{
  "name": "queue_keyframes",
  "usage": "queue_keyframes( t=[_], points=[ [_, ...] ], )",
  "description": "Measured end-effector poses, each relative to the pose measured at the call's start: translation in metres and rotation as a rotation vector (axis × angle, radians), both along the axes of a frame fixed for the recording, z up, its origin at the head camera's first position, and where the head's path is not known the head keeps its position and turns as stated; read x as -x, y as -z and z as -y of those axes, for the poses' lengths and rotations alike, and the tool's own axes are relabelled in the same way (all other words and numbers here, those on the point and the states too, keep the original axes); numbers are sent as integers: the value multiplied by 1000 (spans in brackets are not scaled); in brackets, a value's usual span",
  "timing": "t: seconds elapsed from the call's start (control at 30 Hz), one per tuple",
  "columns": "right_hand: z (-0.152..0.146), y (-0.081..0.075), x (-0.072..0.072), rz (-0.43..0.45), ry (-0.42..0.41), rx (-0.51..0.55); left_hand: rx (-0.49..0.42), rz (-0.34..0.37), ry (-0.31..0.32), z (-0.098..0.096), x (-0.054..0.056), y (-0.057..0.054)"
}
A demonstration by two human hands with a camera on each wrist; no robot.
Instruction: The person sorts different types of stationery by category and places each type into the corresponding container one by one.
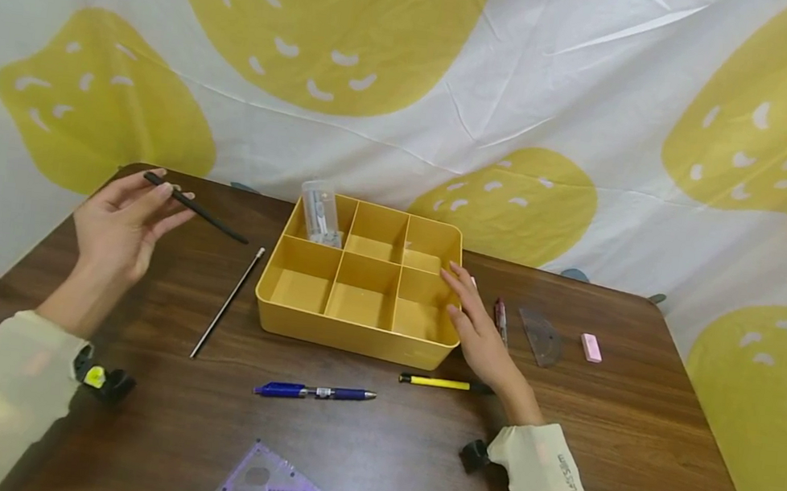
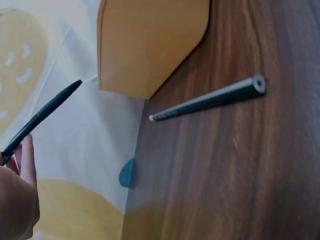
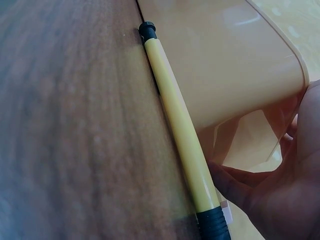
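Observation:
My left hand is raised over the table's left side, gripping a slim black pen between thumb and fingers. The pen's tip points toward a yellow six-compartment organizer box. At the box's right side is my right hand, its fingers spread and touching the rim. The box's back-left compartment holds a clear plastic case, tilted, with small items inside. A dark pencil lies left of the box. In the right wrist view, a yellow pen with black ends lies below my right hand.
A blue pen and a clear triangle ruler lie in front of the box. Farther right are a dark-red pen, a clear protractor and a pink eraser. A lemon-print cloth hangs behind the table.

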State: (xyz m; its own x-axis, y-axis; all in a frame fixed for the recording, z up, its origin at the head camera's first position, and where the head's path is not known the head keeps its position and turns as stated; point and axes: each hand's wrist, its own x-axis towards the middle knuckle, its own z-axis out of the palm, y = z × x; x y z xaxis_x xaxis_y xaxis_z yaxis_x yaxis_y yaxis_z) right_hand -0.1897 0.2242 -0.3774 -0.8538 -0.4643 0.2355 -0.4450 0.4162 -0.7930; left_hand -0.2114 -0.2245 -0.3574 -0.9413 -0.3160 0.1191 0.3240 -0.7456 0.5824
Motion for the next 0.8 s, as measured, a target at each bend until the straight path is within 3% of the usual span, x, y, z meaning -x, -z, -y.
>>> queue_keyframes(
  t=[0.4,0.8],
  points=[
    [1,0,0,-4,1,-1,23,14,42,-12,5,-10],
    [2,0,2,-2,-4,6,57,-13,86,-25,8,-8]
  ],
)
